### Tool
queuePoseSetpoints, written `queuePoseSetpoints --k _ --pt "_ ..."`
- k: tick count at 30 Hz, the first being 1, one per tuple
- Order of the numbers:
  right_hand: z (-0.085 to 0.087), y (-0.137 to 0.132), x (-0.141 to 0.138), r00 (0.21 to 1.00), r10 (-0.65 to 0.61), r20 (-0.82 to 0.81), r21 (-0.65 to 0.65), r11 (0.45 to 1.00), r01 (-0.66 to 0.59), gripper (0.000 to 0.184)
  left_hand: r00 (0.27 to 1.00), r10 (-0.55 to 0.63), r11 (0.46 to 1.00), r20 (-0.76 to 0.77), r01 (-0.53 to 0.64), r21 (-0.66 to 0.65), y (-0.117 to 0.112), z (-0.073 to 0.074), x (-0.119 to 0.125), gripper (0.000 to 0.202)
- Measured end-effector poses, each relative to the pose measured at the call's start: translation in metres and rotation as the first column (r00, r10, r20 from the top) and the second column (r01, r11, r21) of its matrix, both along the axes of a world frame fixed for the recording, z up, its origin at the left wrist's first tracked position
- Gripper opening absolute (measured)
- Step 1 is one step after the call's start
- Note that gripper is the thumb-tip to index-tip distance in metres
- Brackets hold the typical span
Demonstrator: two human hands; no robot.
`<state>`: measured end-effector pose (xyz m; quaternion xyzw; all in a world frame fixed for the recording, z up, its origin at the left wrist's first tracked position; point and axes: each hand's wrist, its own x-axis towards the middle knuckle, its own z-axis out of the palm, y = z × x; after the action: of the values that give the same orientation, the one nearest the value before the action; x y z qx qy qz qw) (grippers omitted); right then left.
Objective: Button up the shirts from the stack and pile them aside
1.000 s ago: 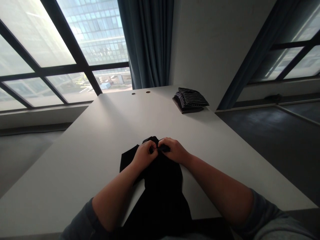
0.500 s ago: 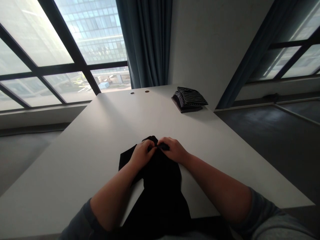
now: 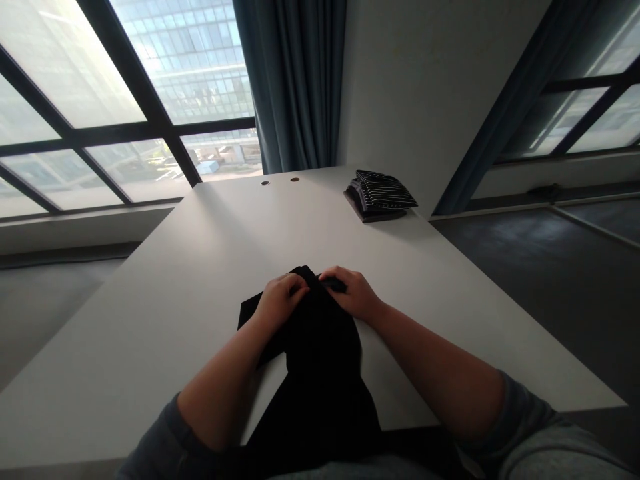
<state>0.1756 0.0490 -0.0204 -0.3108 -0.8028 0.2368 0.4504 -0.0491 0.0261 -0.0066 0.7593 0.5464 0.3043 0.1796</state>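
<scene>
Hands [image 3: 280, 301] [image 3: 358, 293] — two — grasp one black garment [image 3: 323, 360].

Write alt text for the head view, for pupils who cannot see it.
A person's left hand and right hand hold a black garment on a white table. A folded fabric stack, white-striped black on top, lies near its far right corner.

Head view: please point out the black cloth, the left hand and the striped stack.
Black cloth [image 3: 324, 347]: head view, on its broad middle between the forearms.
Left hand [image 3: 279, 300]: head view, on the back of the hand.
Striped stack [image 3: 386, 192]: head view, on its striped top piece.
</scene>
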Motion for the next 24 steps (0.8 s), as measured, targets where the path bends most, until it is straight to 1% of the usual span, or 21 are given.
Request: queuePoseSetpoints --k 5,9,11,14,15,17,18,19,21,22,23,24 --pt "0.000 -0.003 -0.003 0.999 0.008 0.035 0.046 0.999 -0.010 0.020 0.994 0.049 0.998 -0.095 -0.044 0.051 0.000 0.000 0.001 0.008" --pt "0.002 -0.005 -0.005 0.995 0.055 0.086 0.123 0.990 -0.065 0.033 0.987 0.094 0.995 -0.128 -0.089 0.051 -0.003 -0.002 0.004 0.009" --pt "0.003 -0.007 -0.006 0.990 0.085 0.109 0.150 0.984 -0.101 0.039 0.987 0.089 0.996 -0.134 -0.085 0.033 -0.004 -0.004 0.007 0.010" --pt "0.004 -0.009 -0.006 0.981 0.133 0.139 0.170 0.973 -0.156 0.042 0.990 0.069 0.997 -0.125 -0.067 0.024 -0.005 -0.006 0.009 0.014" --pt "0.005 -0.010 -0.005 0.978 0.151 0.142 0.177 0.969 -0.175 0.042 0.991 0.056 0.998 -0.123 -0.052 0.039 -0.005 -0.005 0.009 0.015" --pt "0.007 -0.010 -0.004 0.978 0.160 0.133 0.189 0.965 -0.184 0.040 0.993 -0.010 0.998 -0.122 0.017 0.059 -0.005 -0.004 0.007 0.018" --pt "0.008 -0.009 -0.002 0.983 0.138 0.121 0.190 0.969 -0.159 0.039 0.992 -0.058 0.997 -0.115 0.064 0.050 -0.004 -0.004 0.005 0.018" --pt "0.009 -0.007 0.000 0.991 0.091 0.101 0.186 0.976 -0.109 0.035 0.989 -0.109 0.993 -0.101 0.113 0.028 -0.004 -0.004 0.004 0.018" --pt "0.011 -0.001 0.005 0.998 -0.051 0.037 0.166 0.985 0.044 0.027 0.976 -0.205 0.979 -0.074 0.202 -0.041 -0.004 -0.006 0.002 0.027" --pt "0.012 0.003 0.007 0.992 -0.127 0.004 0.154 0.980 0.124 0.024 0.970 -0.229 0.972 -0.083 0.223 -0.075 -0.005 -0.009 0.002 0.038" --pt "0.012 0.007 0.010 0.981 -0.191 -0.020 0.149 0.970 0.192 0.021 0.966 -0.230 0.970 -0.118 0.217 -0.108 -0.006 -0.014 0.003 0.053" --pt "0.011 0.012 0.013 0.970 -0.240 -0.031 0.153 0.958 0.242 0.020 0.962 -0.208 0.973 -0.176 0.185 -0.138 -0.007 -0.019 0.005 0.066"
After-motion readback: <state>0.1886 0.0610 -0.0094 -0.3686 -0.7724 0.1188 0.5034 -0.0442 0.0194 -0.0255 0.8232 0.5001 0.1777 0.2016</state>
